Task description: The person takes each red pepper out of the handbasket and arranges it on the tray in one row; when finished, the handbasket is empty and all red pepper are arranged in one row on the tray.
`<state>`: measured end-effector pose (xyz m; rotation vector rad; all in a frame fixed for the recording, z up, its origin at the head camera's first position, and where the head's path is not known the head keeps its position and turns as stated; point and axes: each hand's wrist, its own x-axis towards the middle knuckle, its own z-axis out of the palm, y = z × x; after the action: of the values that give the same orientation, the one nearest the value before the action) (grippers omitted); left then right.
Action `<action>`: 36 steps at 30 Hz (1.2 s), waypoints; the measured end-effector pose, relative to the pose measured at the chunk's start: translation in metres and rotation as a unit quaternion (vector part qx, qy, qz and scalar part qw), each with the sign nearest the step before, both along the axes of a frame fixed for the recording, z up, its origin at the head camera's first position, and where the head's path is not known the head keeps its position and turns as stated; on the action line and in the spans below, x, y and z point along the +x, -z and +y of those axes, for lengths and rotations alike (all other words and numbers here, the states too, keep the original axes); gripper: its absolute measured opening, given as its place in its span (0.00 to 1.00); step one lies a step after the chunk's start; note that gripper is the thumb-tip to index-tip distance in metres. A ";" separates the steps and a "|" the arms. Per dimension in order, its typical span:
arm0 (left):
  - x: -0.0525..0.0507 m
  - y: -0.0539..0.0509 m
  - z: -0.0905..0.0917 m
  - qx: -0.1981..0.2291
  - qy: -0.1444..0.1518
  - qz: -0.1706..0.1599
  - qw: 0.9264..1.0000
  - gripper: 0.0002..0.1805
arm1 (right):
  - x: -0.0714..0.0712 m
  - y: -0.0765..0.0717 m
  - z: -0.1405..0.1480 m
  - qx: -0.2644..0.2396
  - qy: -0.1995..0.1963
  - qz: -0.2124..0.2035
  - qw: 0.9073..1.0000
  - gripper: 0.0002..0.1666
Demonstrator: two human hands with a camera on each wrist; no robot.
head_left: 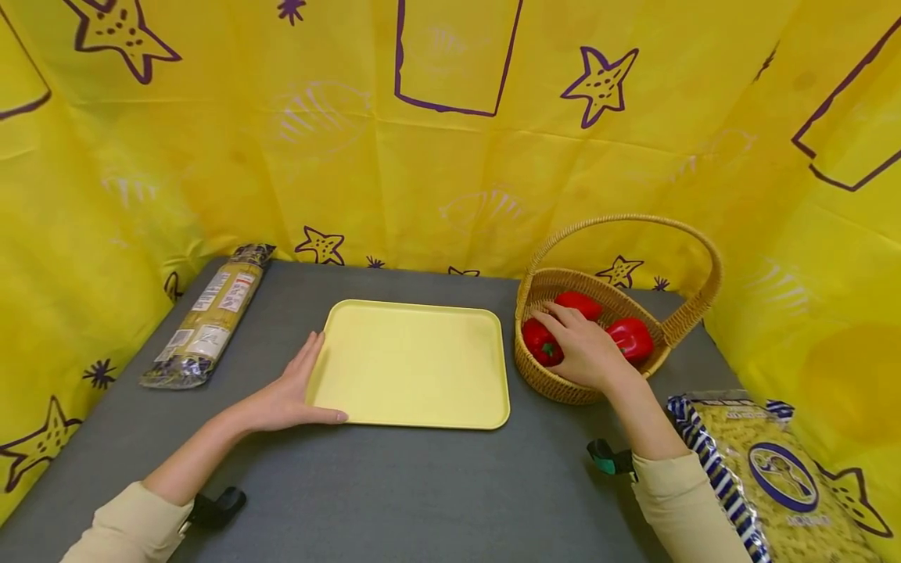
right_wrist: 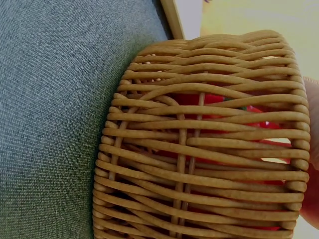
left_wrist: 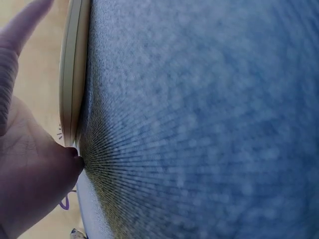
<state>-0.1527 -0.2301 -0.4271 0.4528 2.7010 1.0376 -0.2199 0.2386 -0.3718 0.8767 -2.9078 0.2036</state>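
Observation:
A pale yellow rectangular tray (head_left: pixel 415 363) lies flat on the grey table. My left hand (head_left: pixel 285 399) rests at its left side, fingers straight along the edge and thumb at the near left corner; the left wrist view shows the tray rim (left_wrist: pixel 75 64) beside this hand. At the right stands a wicker basket (head_left: pixel 563 391) with a tall handle, holding red bell peppers. My right hand (head_left: pixel 587 348) reaches into it, fingers and thumb around the left pepper (head_left: pixel 538 341). Another pepper (head_left: pixel 580 303) lies behind the hand, and one more (head_left: pixel 631 339) to its right.
A long bag of spaghetti (head_left: pixel 211 317) lies at the table's left. At the near right is a clear bag of spiral pasta (head_left: pixel 788 477) with blue-striped edges, close to my right forearm. A yellow patterned cloth (head_left: pixel 436 172) hangs around the back and sides.

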 end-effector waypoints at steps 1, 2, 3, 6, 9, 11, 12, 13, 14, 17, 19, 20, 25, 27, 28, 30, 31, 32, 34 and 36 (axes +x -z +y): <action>0.000 0.001 -0.001 0.001 0.003 -0.003 1.000 0.73 | 0.000 0.000 0.000 0.003 -0.002 0.004 1.000 0.51; 0.000 0.002 -0.002 0.002 0.006 -0.006 1.000 0.73 | 0.000 0.001 -0.001 0.005 -0.003 0.007 1.000 0.51; 0.000 0.003 -0.003 0.002 0.009 -0.009 1.000 0.73 | 0.000 0.001 -0.001 0.007 -0.004 0.010 1.000 0.50; 0.000 0.004 -0.005 0.005 0.018 -0.015 1.000 0.72 | 0.000 0.001 -0.002 0.011 -0.005 0.014 1.000 0.50; 0.001 0.004 -0.005 0.008 0.029 -0.015 0.999 0.71 | 0.000 0.002 -0.003 0.016 -0.004 0.014 1.000 0.50; 0.002 0.004 -0.006 0.009 0.034 -0.013 0.999 0.71 | 0.000 0.002 -0.002 0.021 -0.002 0.011 1.000 0.50; 0.002 0.003 -0.006 0.009 0.036 -0.012 0.999 0.70 | 0.000 0.002 -0.002 0.022 -0.001 0.010 1.000 0.50; 0.002 0.003 -0.006 0.009 0.038 -0.010 0.999 0.70 | 0.000 0.002 -0.002 0.023 -0.001 0.010 1.000 0.50; 0.002 0.004 -0.006 0.010 0.040 -0.009 0.999 0.70 | 0.000 0.002 -0.002 0.024 -0.002 0.010 1.000 0.50; 0.002 0.006 -0.007 0.008 0.040 -0.010 0.999 0.70 | 0.000 0.001 -0.002 0.026 -0.002 0.011 1.000 0.50; 0.001 0.007 -0.008 0.007 0.039 -0.013 0.999 0.68 | -0.001 0.001 -0.003 0.025 -0.003 0.011 1.000 0.50; 0.001 0.008 -0.008 0.006 0.038 -0.014 0.999 0.68 | -0.001 0.000 -0.003 0.025 -0.002 0.010 1.000 0.50; -0.001 0.012 -0.009 0.002 0.035 -0.016 0.999 0.66 | -0.002 0.000 -0.002 0.026 0.009 -0.001 1.000 0.49; -0.001 0.013 -0.009 0.002 0.036 -0.014 0.999 0.65 | -0.002 0.000 -0.001 0.025 0.013 -0.004 1.000 0.49; -0.001 0.013 -0.009 0.003 0.035 -0.013 0.999 0.65 | -0.002 0.000 -0.001 0.023 0.014 -0.005 1.000 0.48; -0.001 0.014 -0.009 0.002 0.035 -0.009 0.999 0.65 | -0.002 0.000 0.000 0.017 0.014 -0.004 1.000 0.48; -0.001 0.014 -0.009 0.002 0.035 -0.008 0.999 0.65 | -0.002 0.000 0.001 0.013 0.014 -0.003 1.000 0.48; -0.001 0.014 -0.009 0.003 0.034 -0.008 0.999 0.65 | -0.001 0.000 0.001 0.009 0.015 -0.003 1.000 0.48; -0.001 0.014 -0.009 0.003 0.034 -0.007 0.999 0.65 | -0.001 -0.001 0.002 -0.002 0.017 -0.004 1.000 0.47; -0.001 0.015 -0.009 0.003 0.035 -0.005 0.999 0.65 | 0.000 -0.001 0.003 -0.013 0.023 -0.007 1.000 0.47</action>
<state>-0.1538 -0.2390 -0.4417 0.5386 2.6537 1.0260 -0.2197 0.2416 -0.3704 0.8069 -2.9279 0.2438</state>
